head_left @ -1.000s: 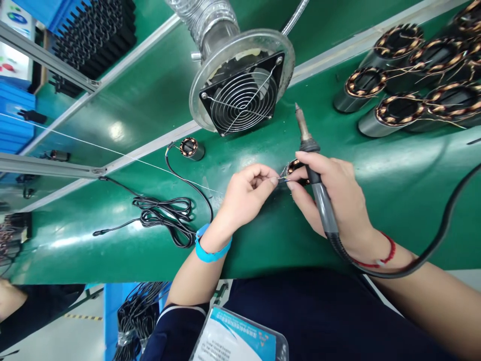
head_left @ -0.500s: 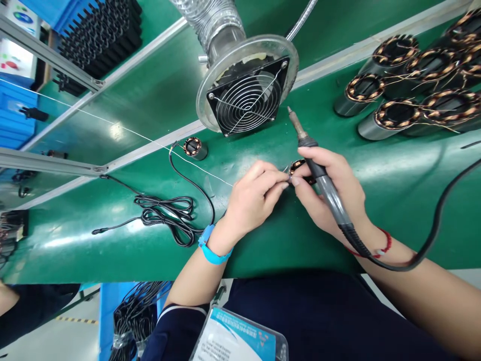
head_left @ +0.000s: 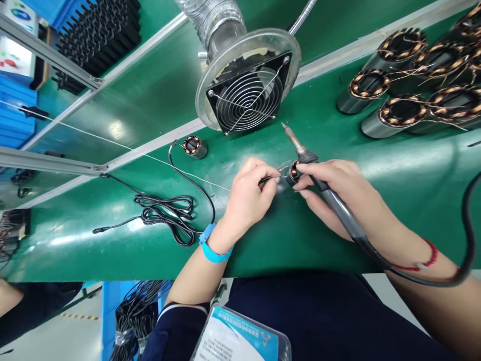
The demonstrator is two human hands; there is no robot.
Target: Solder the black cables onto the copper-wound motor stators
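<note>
On my head camera, the left hand (head_left: 250,193) pinches thin dark wiring (head_left: 283,176), the right hand (head_left: 358,203) clasps a grey-and-black soldering iron (head_left: 340,209), and there's the small copper-wound cylinder (head_left: 292,172) between them, right on the glossy green tabletop (head_left: 263,250).

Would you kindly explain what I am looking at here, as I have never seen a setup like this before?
Certainly. There is no robot: these are a person's bare hands, seen from one camera worn on the head, looking forward and down.

The right hand holds what looks like a soldering iron, tip pointing away from the person; its fingertips are close to a small copper-wound core. The left hand pinches thin wires beside it.

On the green table lie looped black cables, another wound core and, at right, a cluster of cores. A ducted fan faces the work.
</note>
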